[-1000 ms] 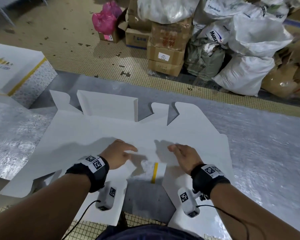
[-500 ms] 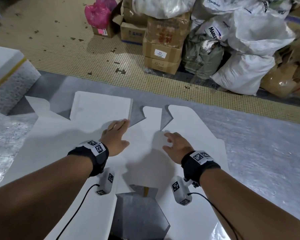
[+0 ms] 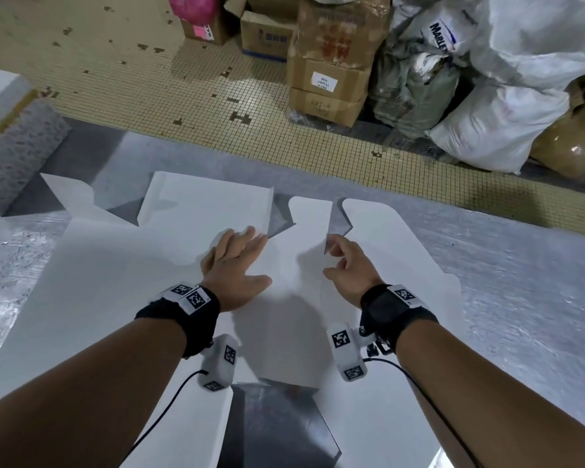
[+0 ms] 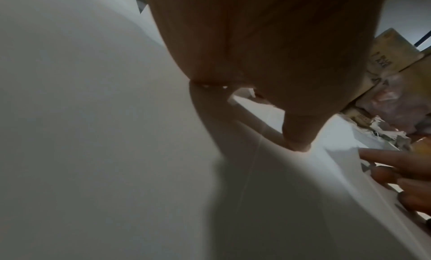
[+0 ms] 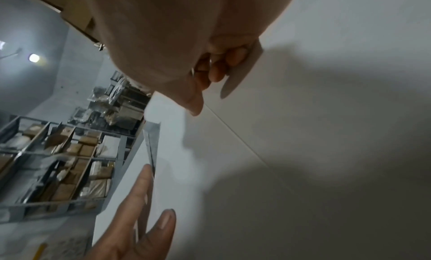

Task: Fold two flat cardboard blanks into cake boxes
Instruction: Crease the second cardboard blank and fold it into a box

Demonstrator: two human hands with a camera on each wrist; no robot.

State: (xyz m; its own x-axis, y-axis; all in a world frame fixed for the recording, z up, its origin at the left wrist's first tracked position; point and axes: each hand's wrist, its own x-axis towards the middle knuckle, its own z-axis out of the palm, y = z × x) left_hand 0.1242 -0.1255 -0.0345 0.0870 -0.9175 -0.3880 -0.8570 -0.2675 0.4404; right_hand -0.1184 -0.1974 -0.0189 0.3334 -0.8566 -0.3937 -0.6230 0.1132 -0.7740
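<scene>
Cardboard blank (image 3: 115, 282): white, die-cut, lying flat on the silver-grey work surface (image 3: 487, 265), flaps at the far edge. Left hand (image 3: 232, 265): fingers straight, palm pressed flat on the blank near its far-centre flaps. Right hand (image 3: 347, 270): just right of the left, fingers curled, pinching the edge of a narrow flap (image 3: 309, 231). Finished white box (image 3: 4, 130): far left.

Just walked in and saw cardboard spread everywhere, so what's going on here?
A person is folding a flat white cardboard blank into a cake box on a silver-covered table. The left hand presses flat on the blank near its far flaps. The right hand curls its fingers round a panel edge beside the narrow tab. Nothing stands up yet. A finished box sits far left.
</scene>
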